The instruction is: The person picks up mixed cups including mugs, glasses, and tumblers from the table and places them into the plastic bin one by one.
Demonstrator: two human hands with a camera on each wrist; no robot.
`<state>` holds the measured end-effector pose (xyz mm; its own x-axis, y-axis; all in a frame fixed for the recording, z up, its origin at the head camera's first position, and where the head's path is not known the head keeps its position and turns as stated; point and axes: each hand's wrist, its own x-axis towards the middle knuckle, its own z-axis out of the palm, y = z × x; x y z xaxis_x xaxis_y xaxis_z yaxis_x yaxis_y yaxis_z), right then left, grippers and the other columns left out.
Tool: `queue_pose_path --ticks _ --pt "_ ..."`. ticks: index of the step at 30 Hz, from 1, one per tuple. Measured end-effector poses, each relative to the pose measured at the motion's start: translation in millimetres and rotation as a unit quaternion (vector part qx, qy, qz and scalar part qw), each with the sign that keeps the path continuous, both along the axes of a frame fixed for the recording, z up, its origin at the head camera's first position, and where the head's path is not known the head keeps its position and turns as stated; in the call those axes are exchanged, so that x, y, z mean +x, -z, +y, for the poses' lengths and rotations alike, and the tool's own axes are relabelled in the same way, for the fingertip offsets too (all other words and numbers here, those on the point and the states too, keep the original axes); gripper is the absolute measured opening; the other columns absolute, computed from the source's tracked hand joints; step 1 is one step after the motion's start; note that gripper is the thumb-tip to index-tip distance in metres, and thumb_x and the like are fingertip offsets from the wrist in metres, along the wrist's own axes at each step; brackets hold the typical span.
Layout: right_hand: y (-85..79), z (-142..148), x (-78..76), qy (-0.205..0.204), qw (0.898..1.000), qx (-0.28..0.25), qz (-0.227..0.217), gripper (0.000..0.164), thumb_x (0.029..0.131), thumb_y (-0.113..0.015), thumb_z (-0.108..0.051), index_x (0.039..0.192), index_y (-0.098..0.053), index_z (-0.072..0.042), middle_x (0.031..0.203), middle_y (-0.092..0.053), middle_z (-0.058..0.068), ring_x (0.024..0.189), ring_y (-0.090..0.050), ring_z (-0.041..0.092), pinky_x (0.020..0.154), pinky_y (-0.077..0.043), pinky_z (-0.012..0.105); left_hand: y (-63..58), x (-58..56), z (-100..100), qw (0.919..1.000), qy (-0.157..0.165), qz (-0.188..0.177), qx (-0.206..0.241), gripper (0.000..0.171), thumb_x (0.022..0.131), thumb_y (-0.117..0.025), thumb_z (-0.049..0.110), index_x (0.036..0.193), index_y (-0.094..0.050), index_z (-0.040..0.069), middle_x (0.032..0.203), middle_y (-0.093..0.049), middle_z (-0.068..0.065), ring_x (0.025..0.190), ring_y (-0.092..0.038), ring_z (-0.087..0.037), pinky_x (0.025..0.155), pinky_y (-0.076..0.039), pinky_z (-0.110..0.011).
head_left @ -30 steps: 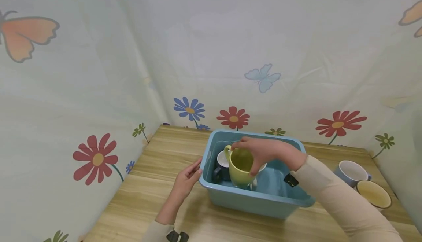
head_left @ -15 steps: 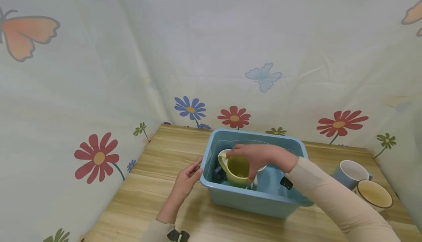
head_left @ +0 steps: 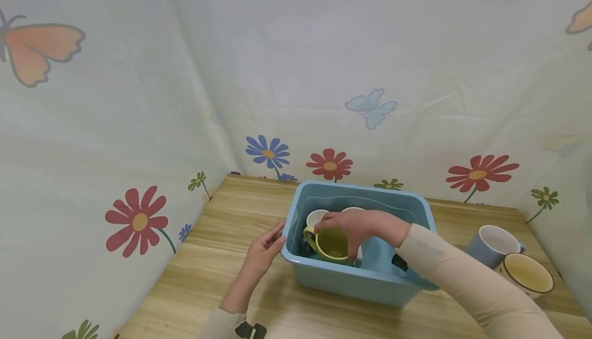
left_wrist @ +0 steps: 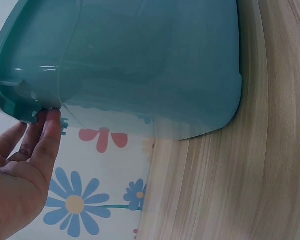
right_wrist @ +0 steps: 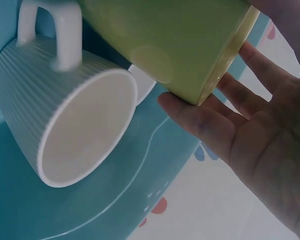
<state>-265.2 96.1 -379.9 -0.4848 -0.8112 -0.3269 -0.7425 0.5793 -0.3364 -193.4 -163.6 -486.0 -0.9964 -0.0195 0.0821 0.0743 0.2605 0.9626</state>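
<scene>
A yellow-green mug [head_left: 332, 249] stands upright inside the blue plastic tub [head_left: 361, 270], near its left end, its handle toward the left. My right hand [head_left: 358, 225] grips this mug by the rim, thumb on one side and fingers on the other, as the right wrist view also shows. My left hand [head_left: 260, 252] holds the tub's left rim, the fingers reaching under the lip in the left wrist view. Behind the yellow-green mug sits a white-lined mug [head_left: 317, 217], partly covered. A pale ribbed mug [right_wrist: 30, 95] with a white handle is beside it in the tub.
On the wooden table [head_left: 245, 195], right of the tub, stand a blue mug [head_left: 482, 249] and a cream mug [head_left: 527, 273] with a dark rim, close together. My right forearm passes in front of them. A flowered curtain [head_left: 296, 72] hangs behind the table.
My right hand has lowered the yellow-green mug deeper into the tub, slightly leftward at first. The white rims behind it show more. My left hand stays on the tub's rim.
</scene>
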Motion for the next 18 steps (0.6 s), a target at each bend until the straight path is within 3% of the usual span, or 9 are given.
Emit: queue_pose_path --ticks 10,18 --pt "8.5 -2 -0.1 -0.006 1.0 0.013 0.006 0.088 0.073 -0.092 -0.017 0.149 -0.049 -0.026 0.149 -0.053 0.0 0.125 -0.054 0.021 0.097 -0.058 0.039 -1.4 0.3 0 0.9999 -0.001 0.0 0.012 0.045 0.099 -0.062 0.009 0.143 -0.056 -0.001 0.121 -0.07 -0.028 0.108 -0.071 -0.025 0.088 -0.056 -0.022" --pt "13.3 -4 1.6 0.013 1.0 0.021 -0.015 0.086 0.074 -0.091 -0.011 0.148 -0.051 -0.027 0.152 -0.051 0.0 0.128 -0.053 0.021 0.099 -0.058 0.041 -2.0 1.7 0 0.9997 0.001 0.004 0.023 0.046 0.099 -0.063 0.009 0.143 -0.056 -0.002 0.122 -0.07 -0.028 0.111 -0.071 -0.029 0.087 -0.056 -0.022"
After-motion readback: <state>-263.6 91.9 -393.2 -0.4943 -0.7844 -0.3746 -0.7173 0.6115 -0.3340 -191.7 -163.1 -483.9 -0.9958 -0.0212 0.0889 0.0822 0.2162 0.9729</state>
